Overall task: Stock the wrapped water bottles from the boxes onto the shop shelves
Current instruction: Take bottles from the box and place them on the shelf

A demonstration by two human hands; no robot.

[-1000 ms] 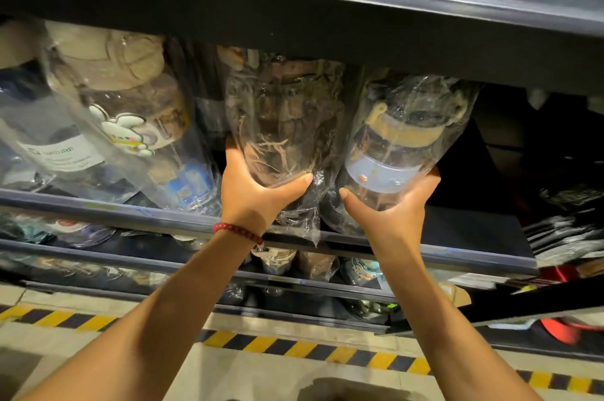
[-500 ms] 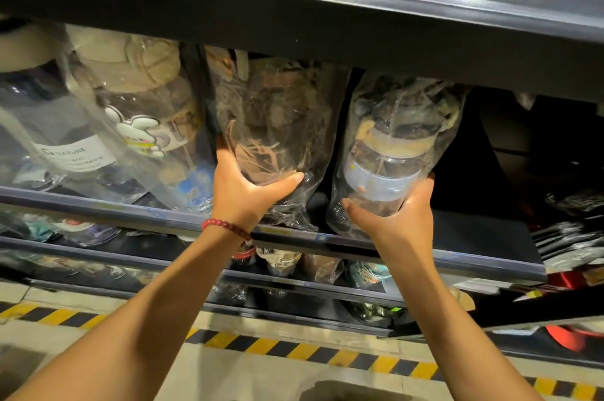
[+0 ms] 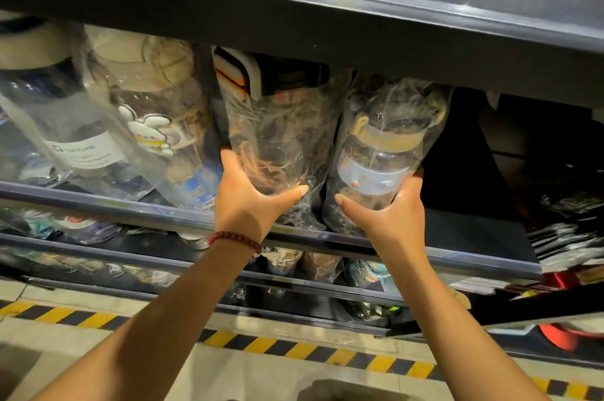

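Observation:
Two water bottles in clear plastic wrap stand side by side on the dark shelf [image 3: 474, 237]. My left hand [image 3: 248, 201], with a red bead bracelet on its wrist, grips the base of the brownish wrapped bottle [image 3: 281, 136]. My right hand [image 3: 389, 217] grips the base of the clear wrapped bottle with a beige lid and pale blue band [image 3: 385, 145]. Both bottles lean back under the shelf above, their wrap tails hanging over the front rail.
More wrapped bottles [image 3: 108, 126] fill the shelf to the left, one with a white cartoon print. The shelf above [image 3: 359, 28] hangs low with a blue price label. Lower shelves hold further wrapped goods. Yellow-black hazard tape [image 3: 294, 348] marks the floor.
Both hands have pushed the two bottles a little further back and more upright on the shelf. The view has shifted slightly nearer.

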